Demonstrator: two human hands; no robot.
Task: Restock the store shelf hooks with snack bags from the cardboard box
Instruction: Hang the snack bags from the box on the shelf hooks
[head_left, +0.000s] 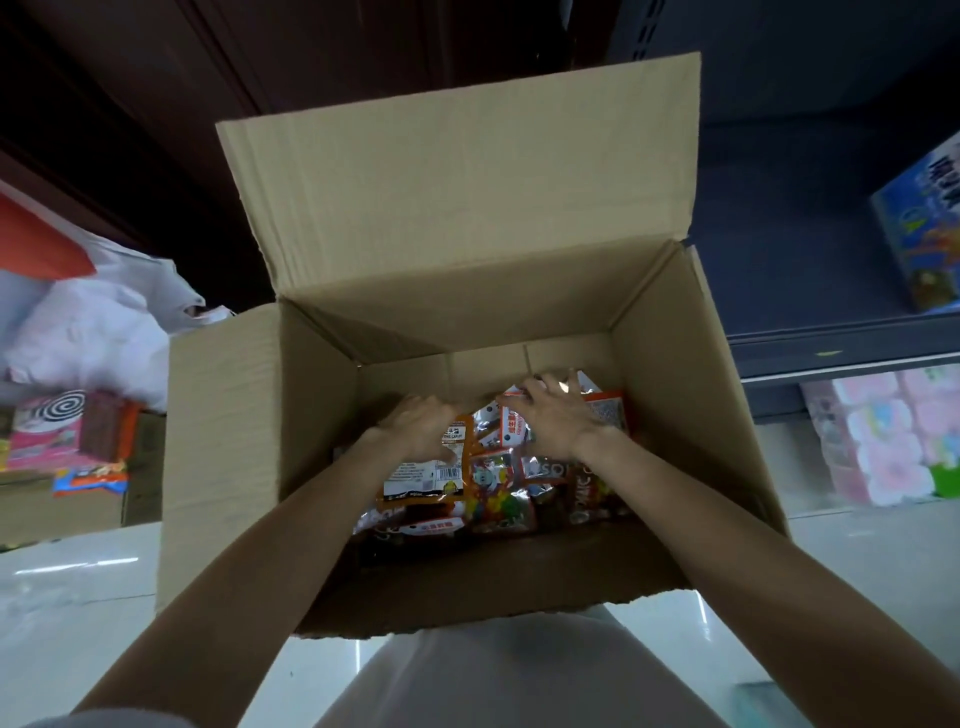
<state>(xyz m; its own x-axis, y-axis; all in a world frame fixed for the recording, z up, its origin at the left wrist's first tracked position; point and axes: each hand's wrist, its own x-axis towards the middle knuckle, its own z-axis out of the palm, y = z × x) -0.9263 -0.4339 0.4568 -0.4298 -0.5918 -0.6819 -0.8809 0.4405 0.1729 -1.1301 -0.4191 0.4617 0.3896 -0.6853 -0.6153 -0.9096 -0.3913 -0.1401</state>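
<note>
Both our arms are down inside the open cardboard box (311, 441), flaps standing up and out, the box sitting on the pale glossy floor (67, 597). A heap of snack bags (498, 493) covers the bottom, orange and silver packets lying every which way. Our left hand (421, 428) is on the pile's left side, fingers curled down over an orange-edged packet with a barcode panel (426, 475), thumb resting on it. Our right hand (553, 415) is at the far side, fingers spread and bent over the tops of several bags against the back wall; whether it actually grips one we cannot tell. The two hands are near each other, not touching. Left of the box lies a white plastic bag (98, 322) above a pink carton with a spiral print (49, 426). Right, a dark shelf (831, 343) carries a blue box (924, 218), pink packs (883, 441) below.
</note>
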